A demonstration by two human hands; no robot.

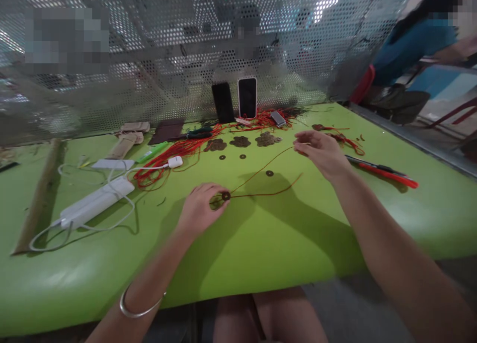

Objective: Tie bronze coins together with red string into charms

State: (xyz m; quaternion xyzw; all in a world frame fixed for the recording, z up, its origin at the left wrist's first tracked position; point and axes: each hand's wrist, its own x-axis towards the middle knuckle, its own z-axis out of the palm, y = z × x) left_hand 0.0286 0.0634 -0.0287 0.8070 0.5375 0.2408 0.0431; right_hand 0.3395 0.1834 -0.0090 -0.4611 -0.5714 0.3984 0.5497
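Note:
Between the thumb and fingers of my left hand (pixel 199 210) is a dark round coin (pixel 225 196) with a hole in its middle. A thin red cord (pixel 257 174) runs from this coin up to my right hand (pixel 316 151), whose fingers pinch its far end. A second strand of the cord trails right across the table from the coin. One loose holed coin (pixel 269 173) lies between my hands, and two more, a left one (pixel 222 157) and a right one (pixel 243 156), lie farther back. Behind them sit several coin clusters (pixel 240 142).
A white power strip (pixel 97 201) with cables and a wooden stick (pixel 39 194) lie left. Red cords (pixel 167 156) and pliers (pixel 199 133) are behind my left hand. Two phones (pixel 247 98) lean on the perforated metal screen. A red-handled tool (pixel 387 174) lies right. A person sits far right.

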